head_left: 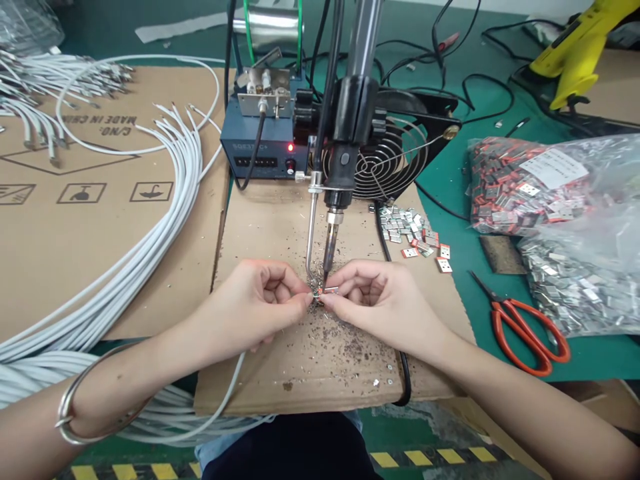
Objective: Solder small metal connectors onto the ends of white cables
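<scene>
Under the tip of a mounted soldering iron (pixel 330 243), my two hands meet over a cardboard sheet. My left hand (pixel 260 297) pinches the end of a white cable (pixel 235 380), which trails down from below the palm. In my right hand (pixel 377 293) a small USB connector (pixel 330 290) with an orange-red part is held between thumb and fingers. Cable end and connector come together right at the iron tip; whether they touch is too small to tell. A thin metal solder feed tube (pixel 311 230) ends beside the tip.
A blue solder feeder (pixel 260 147) and a fan (pixel 373 160) stand behind. Loose connectors (pixel 405 223), bagged connectors (pixel 530 180) and red-handled scissors (pixel 530 333) lie right. Bundled white cables (pixel 175 193) cover the left. Solder scraps litter the cardboard (pixel 265 233).
</scene>
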`<state>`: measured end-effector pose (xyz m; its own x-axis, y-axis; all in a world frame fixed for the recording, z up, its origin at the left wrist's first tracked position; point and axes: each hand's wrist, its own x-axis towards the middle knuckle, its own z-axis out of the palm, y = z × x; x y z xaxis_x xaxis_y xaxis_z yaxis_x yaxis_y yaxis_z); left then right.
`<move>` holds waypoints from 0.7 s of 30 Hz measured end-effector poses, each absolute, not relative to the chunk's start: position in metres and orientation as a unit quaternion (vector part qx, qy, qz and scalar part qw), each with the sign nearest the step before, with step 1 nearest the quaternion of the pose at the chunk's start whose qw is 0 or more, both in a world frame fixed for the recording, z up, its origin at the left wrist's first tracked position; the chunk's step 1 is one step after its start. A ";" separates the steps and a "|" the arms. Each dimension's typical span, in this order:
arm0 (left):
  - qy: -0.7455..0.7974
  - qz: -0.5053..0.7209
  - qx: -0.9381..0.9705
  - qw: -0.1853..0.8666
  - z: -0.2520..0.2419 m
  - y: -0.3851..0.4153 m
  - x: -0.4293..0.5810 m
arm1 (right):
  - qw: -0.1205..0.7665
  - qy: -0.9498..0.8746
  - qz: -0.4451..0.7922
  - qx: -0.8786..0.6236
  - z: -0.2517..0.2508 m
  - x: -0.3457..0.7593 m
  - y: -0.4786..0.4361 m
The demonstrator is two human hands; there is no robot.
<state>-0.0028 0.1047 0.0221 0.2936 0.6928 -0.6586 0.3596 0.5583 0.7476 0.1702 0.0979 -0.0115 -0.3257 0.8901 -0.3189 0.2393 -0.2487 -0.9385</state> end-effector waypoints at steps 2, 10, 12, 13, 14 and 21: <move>0.579 0.121 0.451 0.669 0.022 0.105 -0.003 | 0.271 -0.552 0.599 -0.513 -0.011 0.170 0.098; 0.579 0.121 0.452 0.667 0.024 0.104 -0.003 | 0.275 -0.545 0.626 -0.485 -0.006 0.176 0.102; 0.582 0.123 0.453 0.664 0.024 0.104 -0.004 | 0.273 -0.537 0.638 -0.480 -0.005 0.177 0.102; 0.581 0.126 0.454 0.664 0.024 0.104 -0.004 | 0.272 -0.535 0.641 -0.478 -0.004 0.178 0.103; 0.578 0.129 0.455 0.665 0.024 0.104 -0.004 | 0.272 -0.533 0.643 -0.478 -0.004 0.178 0.103; 0.558 0.150 0.471 0.667 0.021 0.105 -0.005 | 0.276 -0.523 0.661 -0.462 -0.002 0.179 0.103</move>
<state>-0.0054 0.1053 0.0214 0.3327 0.7255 -0.6025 0.3244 0.5119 0.7955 0.1793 0.1029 -0.0021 -0.4200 0.8485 -0.3221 0.1182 -0.3008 -0.9463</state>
